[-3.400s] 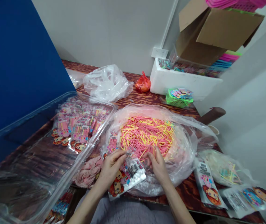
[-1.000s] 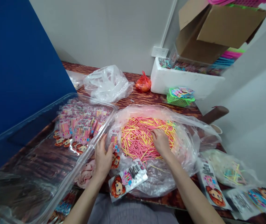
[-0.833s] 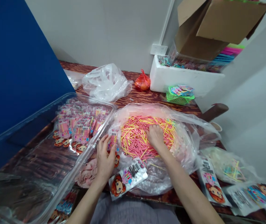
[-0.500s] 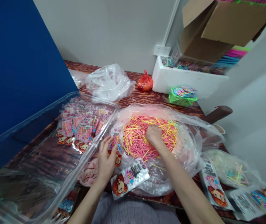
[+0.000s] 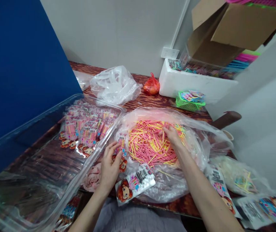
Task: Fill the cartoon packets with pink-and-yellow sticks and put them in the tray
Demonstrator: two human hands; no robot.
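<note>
A heap of pink and yellow sticks (image 5: pixel 150 145) lies in an opened clear plastic bag (image 5: pixel 196 132) on the wooden table. My right hand (image 5: pixel 173 137) rests on the far right of the heap, fingers spread among the sticks. My left hand (image 5: pixel 110 162) pinches a small printed packet (image 5: pixel 121 149) with a cartoon face at the bag's left edge. Another cartoon packet (image 5: pixel 134 185) lies flat near the table's front edge, just right of my left wrist.
A large clear plastic bin (image 5: pixel 43 180) at left holds several filled packets (image 5: pixel 87 129). Behind are a crumpled clear bag (image 5: pixel 115 85), an orange bag (image 5: pixel 152 87), a white foam box (image 5: pixel 196 85), a green basket (image 5: pixel 190 103) and a cardboard box (image 5: pixel 227 29). More packets (image 5: pixel 221 190) lie at right.
My right hand has slid from the heap's middle to its far right side and opened out. My left hand keeps hold of the small packet at the bag's left edge.
</note>
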